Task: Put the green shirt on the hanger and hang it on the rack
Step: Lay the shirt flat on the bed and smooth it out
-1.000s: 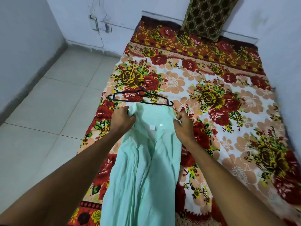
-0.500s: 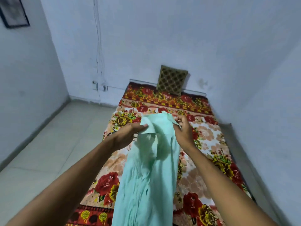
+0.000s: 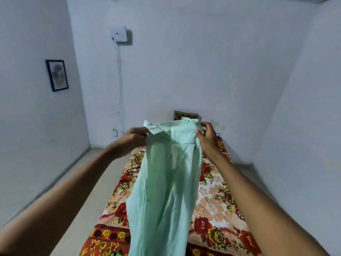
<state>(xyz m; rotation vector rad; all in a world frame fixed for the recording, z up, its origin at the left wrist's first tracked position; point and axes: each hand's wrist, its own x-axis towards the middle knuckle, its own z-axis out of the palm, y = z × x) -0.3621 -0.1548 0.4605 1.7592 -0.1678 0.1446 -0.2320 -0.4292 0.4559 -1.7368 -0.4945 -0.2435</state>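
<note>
The task is at an early stage, as far as can be judged: the green shirt (image 3: 166,182) is lifted off the bed (image 3: 217,200) and held up by its collar end, but it is not on the hanger yet. A dark piece of what may be the hanger (image 3: 133,169) shows on the bedspread just left of the hanging cloth (too little of it is visible to be sure). No rack is in view, so threading the hanger into the shirt and hanging it up are both left to do.

The left hand (image 3: 129,140) pinches the collar's left corner; the right hand (image 3: 207,138) has its grip curled round the collar's right side. The shirt hangs between the two hands, its top edge stretched from one grip to the other, its body draping down in front of the bed.
</note>
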